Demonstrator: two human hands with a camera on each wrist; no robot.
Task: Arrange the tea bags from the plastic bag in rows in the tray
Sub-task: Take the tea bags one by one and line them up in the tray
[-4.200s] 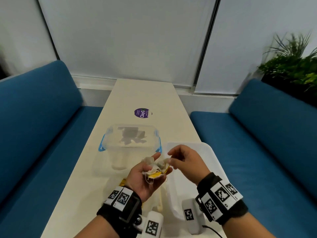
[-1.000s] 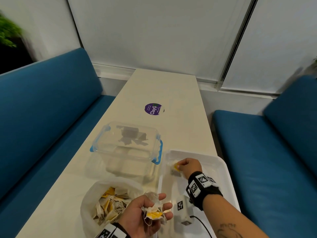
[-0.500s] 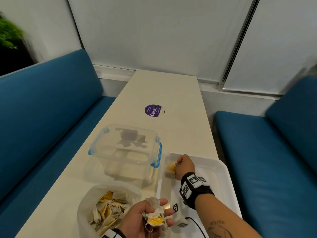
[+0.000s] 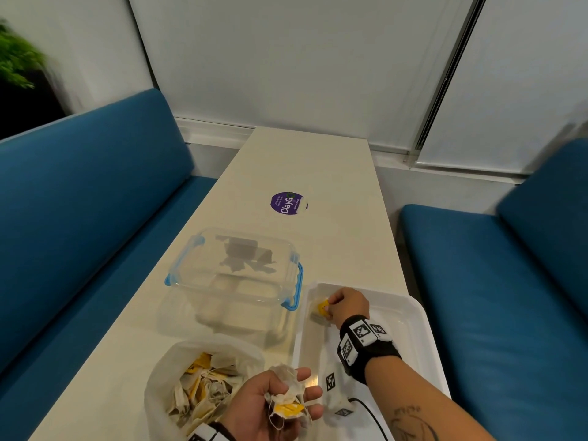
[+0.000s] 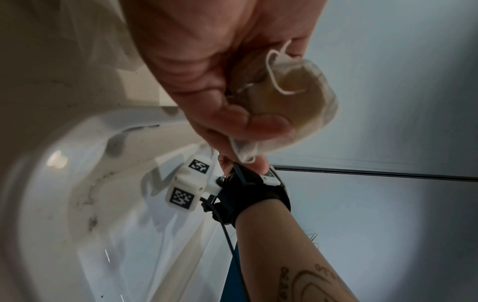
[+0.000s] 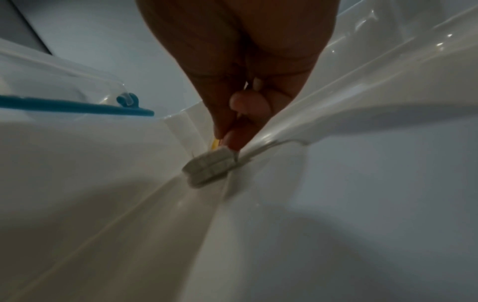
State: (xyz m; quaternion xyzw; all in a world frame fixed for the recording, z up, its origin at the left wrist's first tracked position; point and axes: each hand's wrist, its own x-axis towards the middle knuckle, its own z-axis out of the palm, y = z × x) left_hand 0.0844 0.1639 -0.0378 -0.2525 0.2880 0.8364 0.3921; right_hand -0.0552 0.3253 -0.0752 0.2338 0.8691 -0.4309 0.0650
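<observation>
A white tray (image 4: 410,316) lies on the table at the near right. My right hand (image 4: 345,305) reaches into its far left corner and pinches the yellow tag (image 4: 324,306) of a tea bag (image 6: 209,165), which touches the tray floor there. My left hand (image 4: 280,399) hovers between the bag and the tray, palm up, gripping a small bunch of tea bags (image 4: 288,397) with yellow tags; the same bunch (image 5: 292,98) fills the left wrist view. A white plastic bag (image 4: 203,386) lies open at the near left, with several tea bags inside.
A clear plastic container with blue clips (image 4: 235,275) stands just left of the tray's far corner. Beyond it a purple round sticker (image 4: 288,202) marks the table. Blue benches (image 4: 496,297) run along both sides. A small white marker block with a cable (image 4: 332,381) hangs under my right wrist.
My right hand has lowered the tea bag into the tray's far left corner and stays there holding its tag. My left hand keeps its bunch, barely shifting.
</observation>
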